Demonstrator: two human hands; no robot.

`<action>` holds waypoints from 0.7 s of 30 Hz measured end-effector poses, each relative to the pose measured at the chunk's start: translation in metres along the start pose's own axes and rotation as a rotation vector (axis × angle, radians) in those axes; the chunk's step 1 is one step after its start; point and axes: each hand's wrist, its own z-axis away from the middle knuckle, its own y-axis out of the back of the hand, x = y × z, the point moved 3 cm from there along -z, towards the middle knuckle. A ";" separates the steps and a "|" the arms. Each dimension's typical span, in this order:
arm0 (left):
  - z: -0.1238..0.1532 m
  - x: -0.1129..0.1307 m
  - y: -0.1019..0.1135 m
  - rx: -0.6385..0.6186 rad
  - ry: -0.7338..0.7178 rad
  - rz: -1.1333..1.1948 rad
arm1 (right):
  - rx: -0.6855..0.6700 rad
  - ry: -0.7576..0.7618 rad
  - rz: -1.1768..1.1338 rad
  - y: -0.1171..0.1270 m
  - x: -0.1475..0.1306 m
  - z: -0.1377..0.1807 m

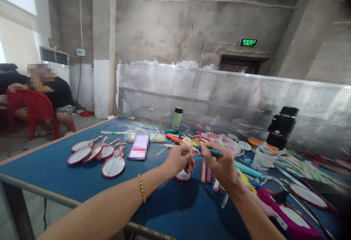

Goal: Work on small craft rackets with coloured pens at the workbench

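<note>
Over the dark blue table, my left hand pinches a flat wooden stick that stands nearly upright. Just beneath it is a round white disc with a red rim; whether it is joined to the stick is hidden by my fingers. My right hand grips a dark teal pen, with its tip pointing left near the top of the stick. Several red-rimmed white discs on short sticks lie overlapping left of my hands. Orange and purple markers lie between my hands.
A phone lies left of my hands. Further back stand a green thermos and a black bottle. To the right are a white cup, a magenta-edged device and loose sticks. A perforated metal panel closes the far edge.
</note>
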 end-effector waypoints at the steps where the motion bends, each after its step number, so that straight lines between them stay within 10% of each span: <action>1: 0.000 0.000 0.000 0.000 0.001 0.001 | 0.007 -0.002 0.003 0.000 0.000 0.000; 21: -0.001 -0.002 0.000 -0.006 0.002 -0.008 | 0.003 0.015 -0.018 0.000 -0.003 0.000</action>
